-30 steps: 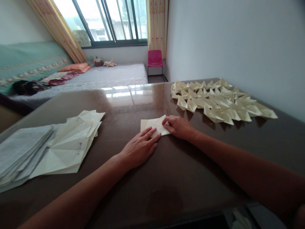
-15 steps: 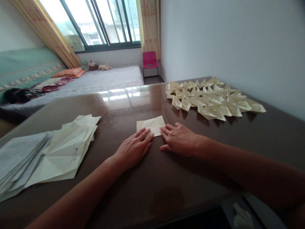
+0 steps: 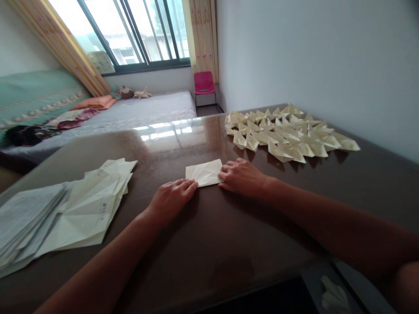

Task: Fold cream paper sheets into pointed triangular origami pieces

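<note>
A folded cream paper rectangle [image 3: 205, 171] lies on the glossy brown table [image 3: 196, 261], in front of the person and between the two hands. The left hand [image 3: 174, 195] reaches in palm down, its fingertips touching the near left corner of the rectangle; its thumb is hidden, so I cannot tell whether that grip is pinching the paper or only resting on it. The right hand [image 3: 242, 175] lies at the right edge, fingers bent onto the paper and thumb by the near corner; whether this grip is closed on the sheet I cannot tell either. Creases cross the face of the rectangle. On the left of the table, creased cream sheets [image 3: 87, 211] lie loosely stacked beside greyish sheets [image 3: 28, 213]. Toward the far right, near the wall [image 3: 310, 56], pointed folded-paper shapes [image 3: 288, 135] sit crowded in rows. Beyond the table are a bed [image 3: 157, 107] and a pink chair [image 3: 204, 83].
</note>
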Tool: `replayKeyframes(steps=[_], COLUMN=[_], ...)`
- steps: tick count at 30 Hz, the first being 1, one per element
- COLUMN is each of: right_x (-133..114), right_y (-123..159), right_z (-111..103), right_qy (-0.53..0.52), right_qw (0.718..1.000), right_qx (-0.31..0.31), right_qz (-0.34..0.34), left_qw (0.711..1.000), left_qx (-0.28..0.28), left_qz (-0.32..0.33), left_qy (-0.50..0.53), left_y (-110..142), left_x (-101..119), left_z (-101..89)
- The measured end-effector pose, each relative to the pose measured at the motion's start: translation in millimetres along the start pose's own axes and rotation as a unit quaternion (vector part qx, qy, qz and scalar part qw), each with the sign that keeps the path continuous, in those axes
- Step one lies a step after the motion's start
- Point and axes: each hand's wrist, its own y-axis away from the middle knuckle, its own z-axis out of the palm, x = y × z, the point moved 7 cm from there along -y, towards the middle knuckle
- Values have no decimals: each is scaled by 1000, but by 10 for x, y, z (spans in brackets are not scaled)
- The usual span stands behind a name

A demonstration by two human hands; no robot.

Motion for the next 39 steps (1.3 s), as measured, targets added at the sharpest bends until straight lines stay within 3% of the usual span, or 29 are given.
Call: replayKeyframes(steps=[6, 11, 19, 26, 30, 34, 39], right_x=[40, -17, -346, 68, 161, 190, 340], right_y=[-26, -21, 69, -2, 7, -12, -140], right_z=[35, 5, -121, 44, 6, 130, 409], right_qy=[-13, -35, -60, -198, -367, -491, -549], right_qw=[999, 993, 979, 968, 915, 866, 834], right_qx=[24, 56, 101, 61, 25, -33, 22], right_qz=[-25, -97, -167, -139, -166, -89, 45], left_qw=[999, 997, 986, 980, 976, 971, 970], left_qx=[9, 48, 44, 58, 35, 5, -26], left_qz=[-52, -37, 36, 48, 74, 78, 73], left_qy=[4, 50, 155, 184, 203, 225, 229], left_y=[30, 61, 69, 90, 110, 122, 140], left_x=[-139, -209, 51, 43, 93, 94, 32], left_z=[-6, -77, -130, -151, -157, -145, -176])
